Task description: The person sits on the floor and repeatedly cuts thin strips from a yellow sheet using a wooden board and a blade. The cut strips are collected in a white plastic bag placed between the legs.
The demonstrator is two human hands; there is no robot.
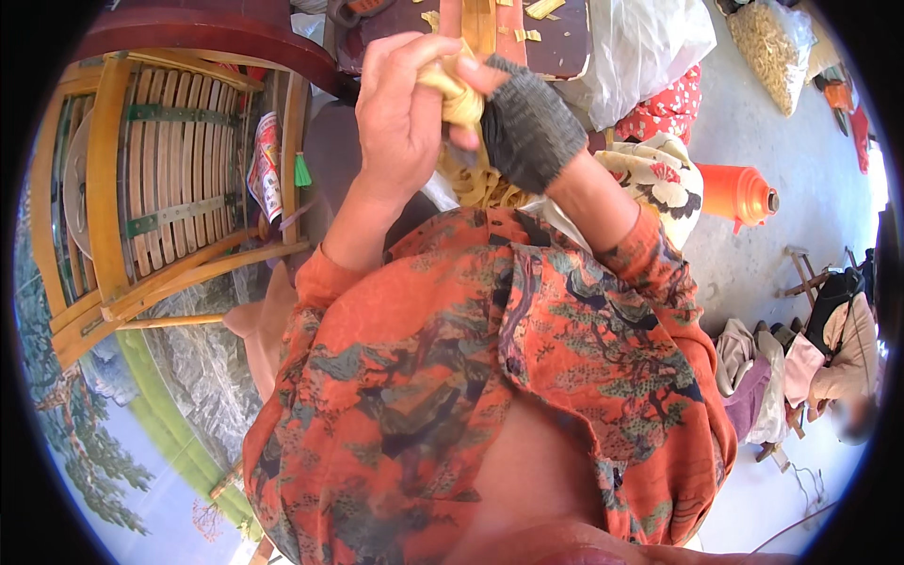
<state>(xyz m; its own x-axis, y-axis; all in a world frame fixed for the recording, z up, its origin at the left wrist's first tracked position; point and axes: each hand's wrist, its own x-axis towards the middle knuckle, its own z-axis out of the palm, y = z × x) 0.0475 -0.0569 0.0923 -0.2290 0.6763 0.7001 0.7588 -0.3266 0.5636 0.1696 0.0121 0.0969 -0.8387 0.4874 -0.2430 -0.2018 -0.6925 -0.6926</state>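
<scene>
In front of my chest both hands are raised around a pale yellow coil of flat plant-like strip (460,102), wound over itself into a small bundle. My left hand (400,104), bare, has its fingers bent against the bundle's left side. On the other side my right hand (527,118), in a dark grey fingerless glove, grips it with thumb and fingers. Below the hands, more yellow-brown strips (482,181) lie in a loose heap near my lap. Part of the bundle is hidden by the fingers.
Beyond my hands stands a dark table (556,56) with strip scraps on it. A slatted bamboo chair (179,151) is at left. To the right are a white plastic bag (650,47), a patterned cushion-like cloth (664,179), an orange thermos (734,195) and a sack of pale pieces (767,47).
</scene>
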